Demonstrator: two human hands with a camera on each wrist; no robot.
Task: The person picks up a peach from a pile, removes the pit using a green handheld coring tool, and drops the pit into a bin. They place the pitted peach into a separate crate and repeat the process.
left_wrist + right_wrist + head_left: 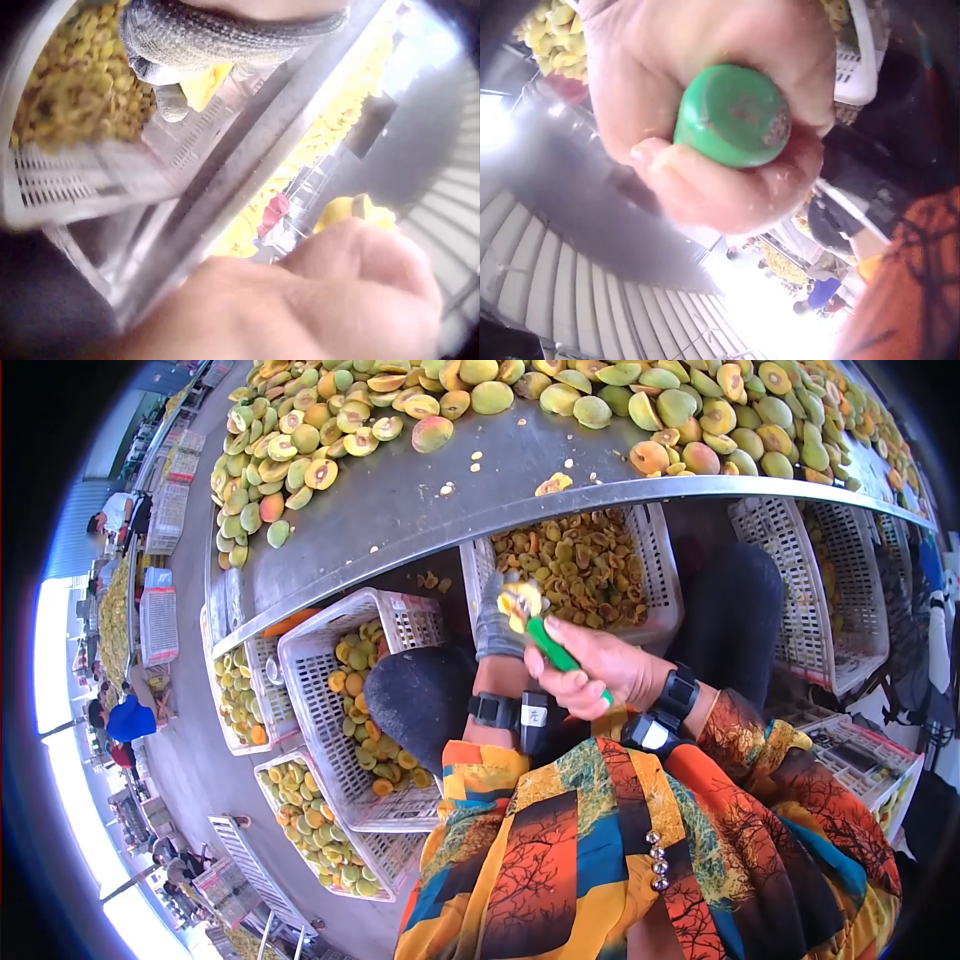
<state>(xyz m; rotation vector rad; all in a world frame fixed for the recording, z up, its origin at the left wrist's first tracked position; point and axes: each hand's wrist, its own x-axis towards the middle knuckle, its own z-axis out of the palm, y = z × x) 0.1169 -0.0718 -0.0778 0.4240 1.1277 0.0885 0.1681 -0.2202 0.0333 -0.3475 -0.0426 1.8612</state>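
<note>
My left hand (497, 622) wears a grey knit glove; in the left wrist view its fingers hold a piece of yellow stone fruit (204, 86). My bare right hand (605, 665) grips a green-handled tool (553, 643), its metal end hidden by blur and fruit. At that end, close beside the gloved fingers, is yellow stone-fruit flesh (518, 603). The right wrist view shows the handle's round green butt (733, 116) inside the curled fingers. Both hands are over a white crate (655, 575) of cut fruit pieces, between my knees.
Ahead runs a metal table (400, 495) heaped with green-yellow fruit halves (290, 445). Its raised front edge (600, 492) passes just beyond my hands. Crates of fruit stand to the left (300, 650) and right (815, 595). Other people (130, 715) work farther left.
</note>
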